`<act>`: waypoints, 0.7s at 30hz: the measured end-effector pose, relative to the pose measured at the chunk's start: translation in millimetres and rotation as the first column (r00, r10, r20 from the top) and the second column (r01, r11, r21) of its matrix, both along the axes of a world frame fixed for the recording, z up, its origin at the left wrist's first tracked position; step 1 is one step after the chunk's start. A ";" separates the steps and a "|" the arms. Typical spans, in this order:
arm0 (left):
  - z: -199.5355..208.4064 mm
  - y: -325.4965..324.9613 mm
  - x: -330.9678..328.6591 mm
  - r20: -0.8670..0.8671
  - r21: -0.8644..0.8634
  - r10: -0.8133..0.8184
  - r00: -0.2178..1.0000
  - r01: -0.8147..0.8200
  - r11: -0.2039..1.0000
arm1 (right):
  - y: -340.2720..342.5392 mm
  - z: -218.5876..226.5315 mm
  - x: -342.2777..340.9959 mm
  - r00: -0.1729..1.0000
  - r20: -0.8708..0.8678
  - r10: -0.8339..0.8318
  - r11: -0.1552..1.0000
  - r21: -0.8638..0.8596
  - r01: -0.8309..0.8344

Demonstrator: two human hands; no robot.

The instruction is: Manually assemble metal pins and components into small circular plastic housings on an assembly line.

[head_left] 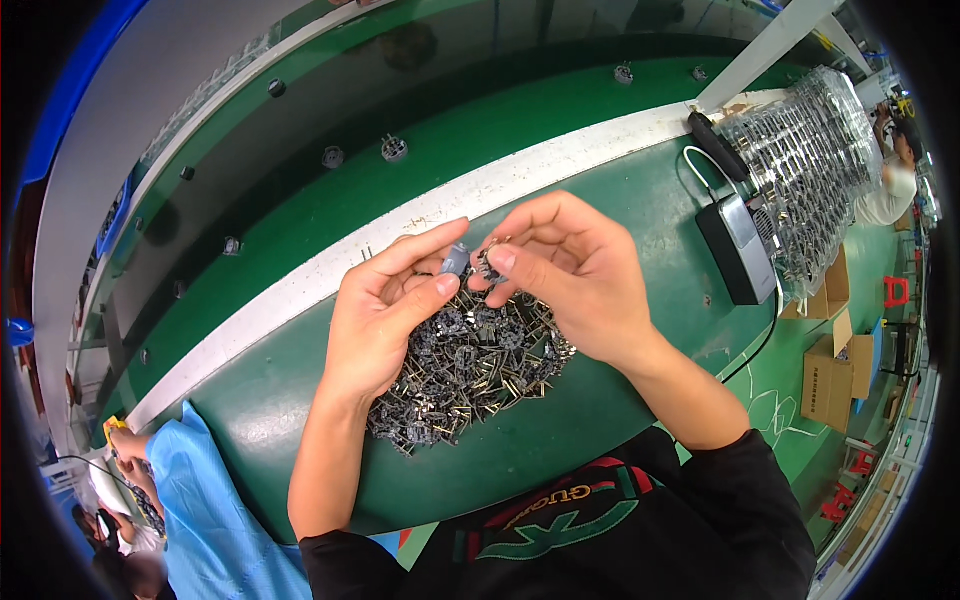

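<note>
My left hand (378, 310) pinches a small grey plastic housing (456, 260) between thumb and fingertips. Close to its right, my right hand (585, 275) grips a small dark part with metal pins (490, 266). The two pieces are side by side; whether they touch I cannot tell. Beneath both hands, a heap of loose dark parts with metal pins (470, 375) lies on the green tabletop (265, 420). My fingers partly cover both held pieces.
Beyond a pale rail (430, 205) runs a green conveyor belt (500, 130) carrying several small grey assembled parts (394, 148). A black and grey power bank (738, 245) with a white cable sits right, near stacked clear trays (815, 175) of metal parts. A person in blue (215, 510) is at left.
</note>
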State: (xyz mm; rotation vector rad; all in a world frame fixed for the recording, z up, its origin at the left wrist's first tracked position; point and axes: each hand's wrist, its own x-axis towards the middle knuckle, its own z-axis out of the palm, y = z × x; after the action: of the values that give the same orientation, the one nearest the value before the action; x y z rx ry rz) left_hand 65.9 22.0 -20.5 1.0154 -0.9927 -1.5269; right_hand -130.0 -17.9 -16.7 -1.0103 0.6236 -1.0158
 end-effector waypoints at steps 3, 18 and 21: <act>-0.9 0.4 -2.6 -0.075 0.002 0.018 0.997 -0.018 1.000 | -2.3 0.4 -2.1 0.992 -0.076 -0.098 0.974 -0.210 0.080; 2.1 12.7 -15.4 -0.137 -0.132 0.093 0.986 -0.112 0.985 | 0.4 7.9 3.8 0.790 -0.296 -0.537 0.508 -0.861 0.022; 2.9 10.0 -15.0 0.020 -0.107 0.131 0.991 -0.128 0.986 | -4.6 8.4 -1.1 0.794 -0.352 -0.496 0.541 -0.840 -0.035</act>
State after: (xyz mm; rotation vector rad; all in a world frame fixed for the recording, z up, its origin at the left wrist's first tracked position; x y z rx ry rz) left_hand 51.0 31.9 -17.6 1.0084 -0.9966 -1.3437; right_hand -131.1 -22.6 -8.3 -2.1850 0.8015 -1.3038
